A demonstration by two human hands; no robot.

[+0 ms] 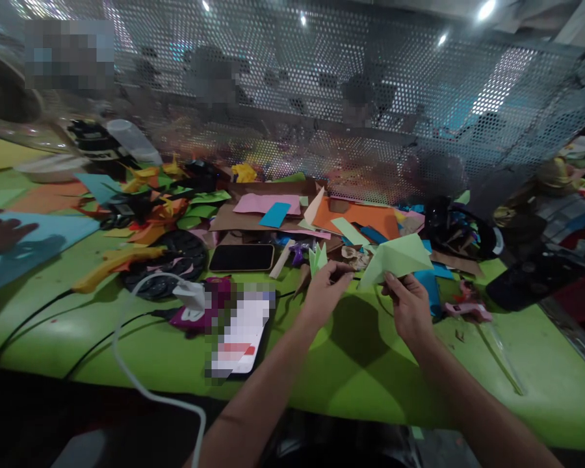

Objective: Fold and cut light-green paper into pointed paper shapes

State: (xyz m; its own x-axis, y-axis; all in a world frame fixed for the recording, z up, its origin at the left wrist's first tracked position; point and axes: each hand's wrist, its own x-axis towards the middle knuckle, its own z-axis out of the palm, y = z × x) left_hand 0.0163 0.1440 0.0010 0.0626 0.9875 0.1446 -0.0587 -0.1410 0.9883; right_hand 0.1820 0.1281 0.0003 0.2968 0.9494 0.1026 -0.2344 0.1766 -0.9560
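Note:
In the head view, my right hand (409, 302) pinches a light green sheet of paper (402, 255) by its lower edge. The sheet is creased and stands tilted above the table. My left hand (327, 286) is closed to its left, fingertips pointing toward the sheet but apart from it. A pointed, folded piece of light green paper (317, 259) rises from behind my left hand and seems to be gripped there; the contact is partly hidden. Both hands are over the green table (351, 383), where their shadow falls.
A lit phone (241, 335) and a dark phone (242, 258) lie left of my hands. Beyond them are a yellow glue gun (112, 266), a purple power socket (199, 318) and paper scraps (268, 205). Another person's hand (0, 237) rests on blue paper. A perforated metal screen (292, 97) stands behind.

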